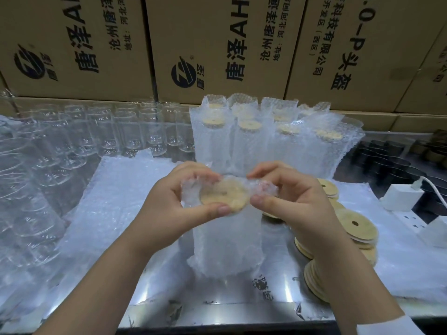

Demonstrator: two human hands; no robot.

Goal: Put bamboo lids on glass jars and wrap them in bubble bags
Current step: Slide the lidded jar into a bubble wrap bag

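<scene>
A glass jar capped with a round bamboo lid (223, 194) stands upright in a bubble bag (225, 245) at the middle of the table. My left hand (174, 201) pinches the bag's open top on the left side of the lid. On the right side my right hand (290, 197) pinches the same opening. The jar's glass is mostly hidden by the bag. Loose bamboo lids (355, 226) lie stacked to the right. Bare glass jars (101, 131) stand at the back left.
Several wrapped, lidded jars (266, 136) stand in rows behind my hands. Flat bubble bags (116, 197) lie to the left. A white charger (401, 197) with a cable sits on a power strip at the right. Cardboard boxes (217, 44) wall the back.
</scene>
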